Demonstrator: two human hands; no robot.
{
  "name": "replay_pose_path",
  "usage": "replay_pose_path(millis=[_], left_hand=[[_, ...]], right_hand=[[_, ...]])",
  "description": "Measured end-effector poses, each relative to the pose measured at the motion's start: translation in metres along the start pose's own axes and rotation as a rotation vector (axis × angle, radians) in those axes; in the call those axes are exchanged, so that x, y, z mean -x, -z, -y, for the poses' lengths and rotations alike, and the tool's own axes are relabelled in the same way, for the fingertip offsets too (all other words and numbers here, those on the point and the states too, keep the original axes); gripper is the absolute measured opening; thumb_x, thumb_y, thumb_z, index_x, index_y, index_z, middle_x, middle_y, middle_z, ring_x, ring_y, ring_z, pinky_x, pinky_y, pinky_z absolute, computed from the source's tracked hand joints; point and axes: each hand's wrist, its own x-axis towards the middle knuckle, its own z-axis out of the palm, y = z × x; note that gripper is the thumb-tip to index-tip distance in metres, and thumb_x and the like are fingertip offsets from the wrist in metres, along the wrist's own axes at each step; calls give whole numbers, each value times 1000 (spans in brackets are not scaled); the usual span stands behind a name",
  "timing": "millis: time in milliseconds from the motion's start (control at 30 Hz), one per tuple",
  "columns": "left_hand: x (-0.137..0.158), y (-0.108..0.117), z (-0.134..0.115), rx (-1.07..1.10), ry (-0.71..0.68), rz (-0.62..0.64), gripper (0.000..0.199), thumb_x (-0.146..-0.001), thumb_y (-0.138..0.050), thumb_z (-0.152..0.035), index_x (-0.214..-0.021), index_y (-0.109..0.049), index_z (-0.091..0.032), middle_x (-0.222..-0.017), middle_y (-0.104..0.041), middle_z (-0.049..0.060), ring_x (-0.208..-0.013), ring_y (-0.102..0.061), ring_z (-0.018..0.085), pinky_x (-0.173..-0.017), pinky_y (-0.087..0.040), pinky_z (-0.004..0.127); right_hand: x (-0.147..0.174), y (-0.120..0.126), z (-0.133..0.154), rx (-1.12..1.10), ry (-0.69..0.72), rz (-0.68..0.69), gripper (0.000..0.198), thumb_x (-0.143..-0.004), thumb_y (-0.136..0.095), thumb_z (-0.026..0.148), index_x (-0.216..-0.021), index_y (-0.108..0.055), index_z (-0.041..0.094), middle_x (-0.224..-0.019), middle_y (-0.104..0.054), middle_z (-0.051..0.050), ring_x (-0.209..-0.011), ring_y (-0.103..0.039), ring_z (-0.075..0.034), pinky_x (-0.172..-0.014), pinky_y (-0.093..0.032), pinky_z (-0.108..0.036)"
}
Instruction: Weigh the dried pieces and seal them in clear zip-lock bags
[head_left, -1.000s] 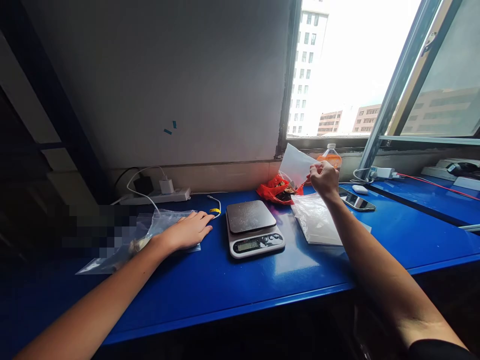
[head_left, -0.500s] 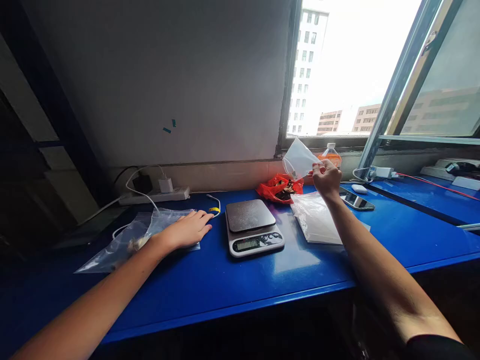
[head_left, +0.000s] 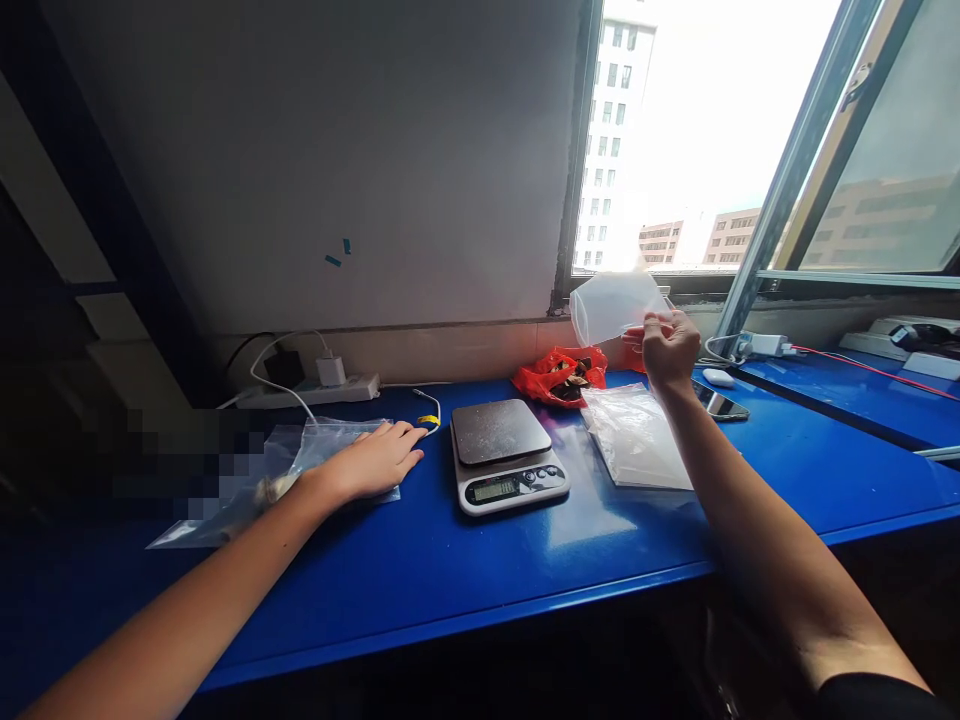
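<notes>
My right hand [head_left: 670, 350] is pinched on a small translucent plastic bag [head_left: 611, 302], raised in front of the window with its mouth gaping to the left. On the left, my left hand [head_left: 382, 455] lies flat, fingers stretched, over clear zip bags [head_left: 341, 437]; something pale inside them is partly covered by my forearm. Between my hands sits a kitchen scale [head_left: 501, 440] with a bare metal plate and a lit display too small to read surely. Below my right hand lies a stack of clear plastic bags [head_left: 637, 440].
A red plastic bag [head_left: 525, 377] with dark brown pieces stands against the wall. Near the right forearm lie a phone [head_left: 724, 403] and a white case [head_left: 718, 378]. A power strip [head_left: 360, 387] with chargers and a white cable [head_left: 437, 405] are at back left. The blue table [head_left: 465, 590] has a front edge.
My right hand has moved slightly right, and the plastic bag in it has turned so its open mouth spreads wider to the left. My left hand has stayed in place.
</notes>
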Motion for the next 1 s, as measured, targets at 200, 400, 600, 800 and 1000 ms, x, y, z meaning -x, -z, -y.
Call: replay_pose_path(millis=[200, 400, 600, 800, 1000], left_hand=[[5, 15, -8, 162, -103, -219, 48, -88, -43, -41, -128, -51, -18, -133, -50, 12, -125, -41, 29, -106, -32, 45], [20, 31, -38, 818, -144, -382, 63, -89, -37, -60, -140, -33, -24, -142, -42, 11, -130, -39, 28, -104, -37, 44], [18, 37, -36, 1364, -74, -561, 48, -83, -59, -49, -120, -48, -22, -94, -63, 3, -88, -61, 17, -80, -50, 31], [15, 44, -30, 1511, 7, -739, 29, -73, -68, -29, -100, -59, -19, -72, -54, -4, -61, -49, 9, -59, -43, 21], [17, 45, -28, 1429, -37, -739, 29, -73, -67, -33, -98, -61, -20, -71, -53, -3, -63, -50, 11, -60, -43, 23]], right_hand=[[36, -7, 55, -367, 35, 244, 14, -83, -52, 31, -90, -51, 19, -65, -67, -1, -58, -68, -16, -52, -52, -25], [103, -27, 94, -612, -54, 746, 25, -81, -61, 41, -91, -54, 20, -71, -70, -2, -62, -69, -16, -56, -53, -26], [119, -29, 95, -504, -51, 981, 35, -85, -55, 51, -91, -59, 17, -74, -70, -4, -68, -69, -16, -57, -51, -25], [33, -19, 58, 375, 174, 1117, 37, -90, -45, 49, -105, -64, 21, -104, -69, -5, -93, -64, -17, -79, -50, -26], [-11, -25, -27, 915, 60, 692, 36, -70, -64, 29, -103, -64, 13, -93, -69, -14, -85, -64, -23, -72, -47, -30]])
